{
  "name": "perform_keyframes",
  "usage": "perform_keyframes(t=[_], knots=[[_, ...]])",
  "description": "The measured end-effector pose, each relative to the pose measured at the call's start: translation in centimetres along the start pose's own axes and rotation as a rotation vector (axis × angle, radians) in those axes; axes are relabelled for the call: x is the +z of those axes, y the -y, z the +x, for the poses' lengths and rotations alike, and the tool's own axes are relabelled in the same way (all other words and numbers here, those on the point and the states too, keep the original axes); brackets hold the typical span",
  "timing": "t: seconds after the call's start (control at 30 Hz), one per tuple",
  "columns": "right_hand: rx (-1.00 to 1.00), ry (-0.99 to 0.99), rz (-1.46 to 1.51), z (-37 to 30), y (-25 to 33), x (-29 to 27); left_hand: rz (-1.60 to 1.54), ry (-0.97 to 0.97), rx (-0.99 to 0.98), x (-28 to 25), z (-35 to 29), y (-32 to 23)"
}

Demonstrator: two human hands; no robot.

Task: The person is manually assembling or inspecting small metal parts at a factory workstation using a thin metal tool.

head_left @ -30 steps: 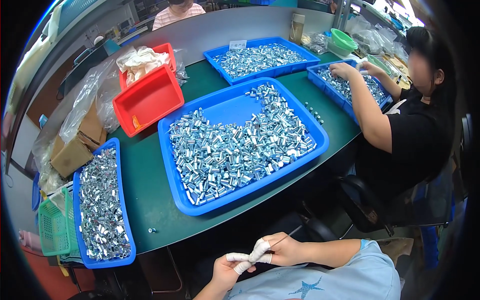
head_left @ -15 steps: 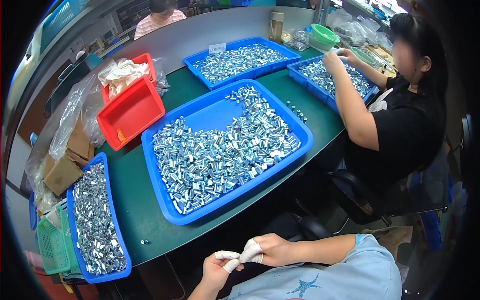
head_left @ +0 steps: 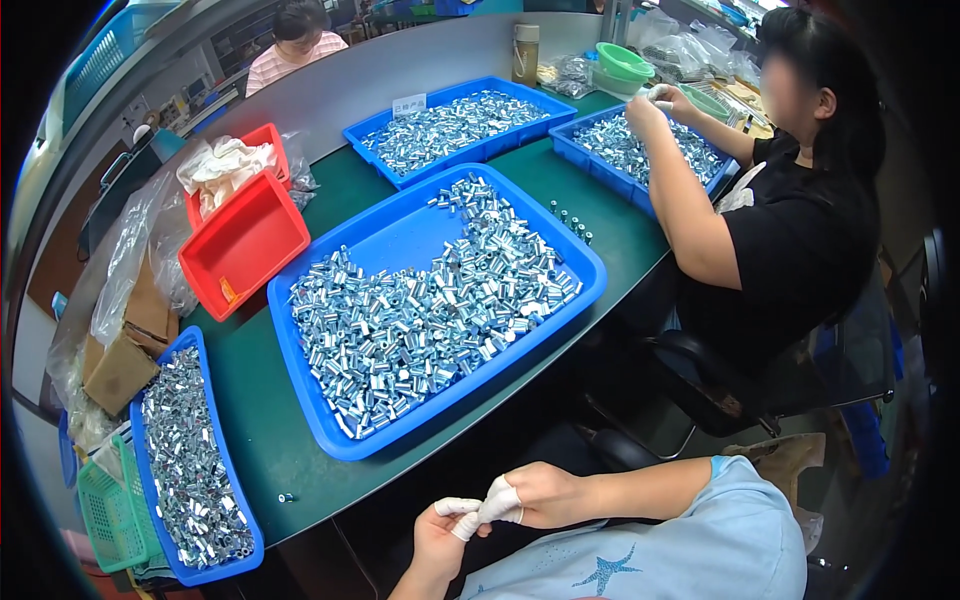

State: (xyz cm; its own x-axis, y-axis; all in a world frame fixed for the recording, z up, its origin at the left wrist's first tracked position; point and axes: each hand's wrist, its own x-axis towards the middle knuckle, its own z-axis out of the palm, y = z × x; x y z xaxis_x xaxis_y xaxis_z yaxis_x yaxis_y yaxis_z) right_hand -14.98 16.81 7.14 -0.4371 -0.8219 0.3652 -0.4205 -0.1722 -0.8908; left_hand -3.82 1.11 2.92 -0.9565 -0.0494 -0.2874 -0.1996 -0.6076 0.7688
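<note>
Below table edge [head_left: 420,490], left hand [head_left: 440,535] meets right hand [head_left: 535,495].

hands [head_left: 490,510] lower, nearer the lap

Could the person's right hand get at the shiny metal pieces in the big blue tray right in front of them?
Probably yes. The right hand sits below the table edge, touching the left hand, and nothing stands between it and the big blue tray, whose metal pieces lie uncovered near the front rim.
</note>
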Motion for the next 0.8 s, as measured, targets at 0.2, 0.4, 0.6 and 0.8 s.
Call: perform_keyframes(t=[0.2,0.4,0.6,0.8], knots=[[-0.06,-0.018,-0.017,-0.2,-0.3,0.2,0.036,-0.035,0.006,0.1,0.0,0.6],[0.079,0.057,0.044,0.3,-0.3,-0.3,0.009,-0.014,-0.017,-0.1,0.1,0.4],[0.139,0.053,0.067,0.6,0.0,-0.3,0.013,0.058,0.017,-1.0,0.2,0.2],[0.018,0.041,-0.085,0.1,0.6,-0.1,-0.002,0.002,0.05,-0.4,-0.2,1.1]])
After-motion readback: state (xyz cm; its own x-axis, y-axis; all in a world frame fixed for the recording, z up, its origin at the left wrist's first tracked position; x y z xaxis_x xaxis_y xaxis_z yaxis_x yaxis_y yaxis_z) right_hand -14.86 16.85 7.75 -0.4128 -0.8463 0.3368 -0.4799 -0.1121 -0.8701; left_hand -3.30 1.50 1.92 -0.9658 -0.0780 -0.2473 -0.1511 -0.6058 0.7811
